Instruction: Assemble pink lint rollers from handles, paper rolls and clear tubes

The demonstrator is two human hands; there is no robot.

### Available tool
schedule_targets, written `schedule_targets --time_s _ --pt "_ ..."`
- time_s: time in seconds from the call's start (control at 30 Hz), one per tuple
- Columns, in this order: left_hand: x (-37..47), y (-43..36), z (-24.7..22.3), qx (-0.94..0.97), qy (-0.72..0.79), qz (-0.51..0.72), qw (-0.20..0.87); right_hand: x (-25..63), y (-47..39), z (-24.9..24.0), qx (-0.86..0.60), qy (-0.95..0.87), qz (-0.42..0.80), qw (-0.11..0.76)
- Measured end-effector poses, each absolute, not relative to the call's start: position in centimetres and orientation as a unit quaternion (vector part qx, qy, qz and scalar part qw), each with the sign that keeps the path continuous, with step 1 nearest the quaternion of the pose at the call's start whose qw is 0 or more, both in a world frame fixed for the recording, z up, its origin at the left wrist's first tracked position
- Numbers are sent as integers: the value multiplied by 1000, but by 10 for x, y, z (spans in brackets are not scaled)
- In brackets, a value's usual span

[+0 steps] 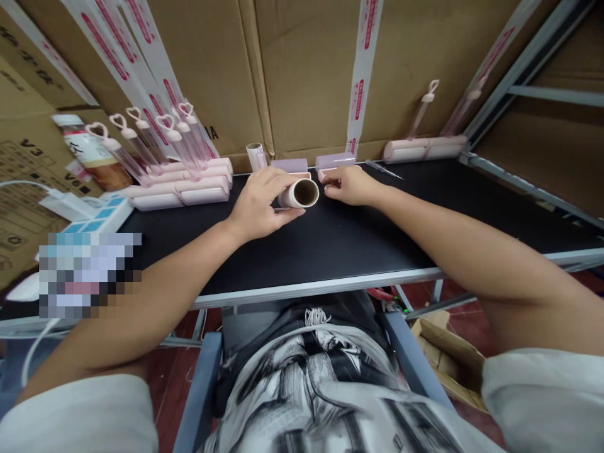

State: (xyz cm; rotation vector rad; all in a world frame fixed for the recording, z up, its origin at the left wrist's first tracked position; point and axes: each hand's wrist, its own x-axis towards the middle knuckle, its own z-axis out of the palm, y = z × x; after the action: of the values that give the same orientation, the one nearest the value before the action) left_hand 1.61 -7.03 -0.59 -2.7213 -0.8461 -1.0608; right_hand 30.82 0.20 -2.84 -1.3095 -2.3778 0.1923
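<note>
My left hand (262, 204) is closed around a white roll (289, 196) with a brown cardboard core, its open end facing me. Just to the right, my right hand (352, 185) has its fingers curled at a pink case (325, 173) near the back of the table; the hand hides most of it. Behind the hands lie two translucent lilac covers, one on the left (289, 165) and one on the right (335, 160). Another white roll (255, 155) stands upright against the cardboard.
Pink rollers with heart-topped handles (182, 189) are lined up at left, and more (425, 149) lie at right. A slim pointed tool (384, 170) rests on the black tabletop (292, 258). A drink bottle (97, 154) and power strip (111, 214) stand at left.
</note>
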Motion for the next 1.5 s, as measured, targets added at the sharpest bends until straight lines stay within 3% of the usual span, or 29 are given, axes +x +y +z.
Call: schedule_targets --time_s 0.47,0.97,1.27,1.5 --pt "15 -70 -7 -896 -275 -345 46 309 4 -27 -488 -837 65 241" --pt "20 -68 -4 -901 -278 -333 33 321 9 -31 -435 -843 178 261" --pt "19 -64 -9 -893 -283 -350 31 313 0 -26 -369 -816 271 353" --pt "22 -66 -7 -887 -324 -326 45 298 -21 -16 -244 -760 312 516"
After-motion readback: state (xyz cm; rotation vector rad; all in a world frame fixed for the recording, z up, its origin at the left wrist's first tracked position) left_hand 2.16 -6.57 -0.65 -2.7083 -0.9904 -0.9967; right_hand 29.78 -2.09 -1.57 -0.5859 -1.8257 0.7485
